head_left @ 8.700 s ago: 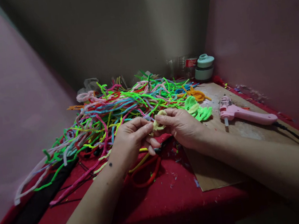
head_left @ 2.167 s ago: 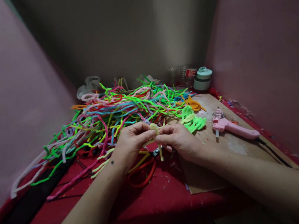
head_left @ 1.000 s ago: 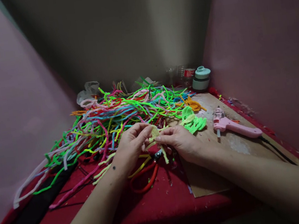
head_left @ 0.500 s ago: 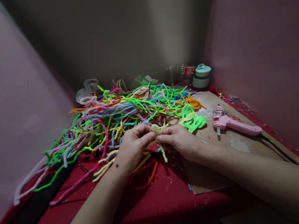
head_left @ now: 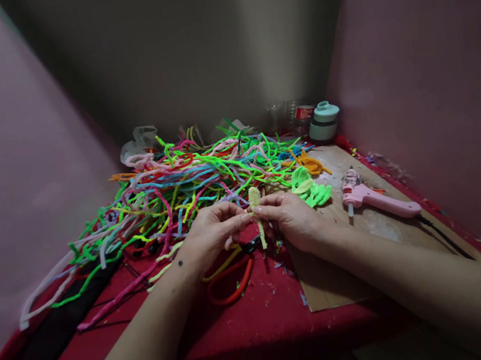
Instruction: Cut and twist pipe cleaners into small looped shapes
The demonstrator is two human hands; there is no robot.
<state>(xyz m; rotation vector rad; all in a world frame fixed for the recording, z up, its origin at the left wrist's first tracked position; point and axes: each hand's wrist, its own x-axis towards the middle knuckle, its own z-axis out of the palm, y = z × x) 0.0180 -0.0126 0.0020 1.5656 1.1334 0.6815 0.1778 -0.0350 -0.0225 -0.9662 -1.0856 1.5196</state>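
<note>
Between my two hands is a pale yellow pipe cleaner (head_left: 254,196), bent into a small upright loop with a tail hanging below. My left hand (head_left: 215,226) pinches it from the left with thumb and forefinger. From the other side my right hand (head_left: 287,216) grips it near the base of the loop. Right behind my fingers lies a heap of pipe cleaners (head_left: 204,176) in many colours. Bright green looped pieces (head_left: 312,187), with a pale yellow one on top, lie just past my right hand.
A pink glue gun (head_left: 376,200) with a black cord rests on a brown board (head_left: 333,280) at the right. Red-handled pliers or scissors (head_left: 232,290) lie on the red cloth (head_left: 261,336). At the back stand a mint-lidded container (head_left: 324,122) and a clear bottle (head_left: 303,114).
The pale yellow loop now stands taller and more upright above my fingertips. Both hands have shifted only slightly, and the hanging tail sits a little higher.
</note>
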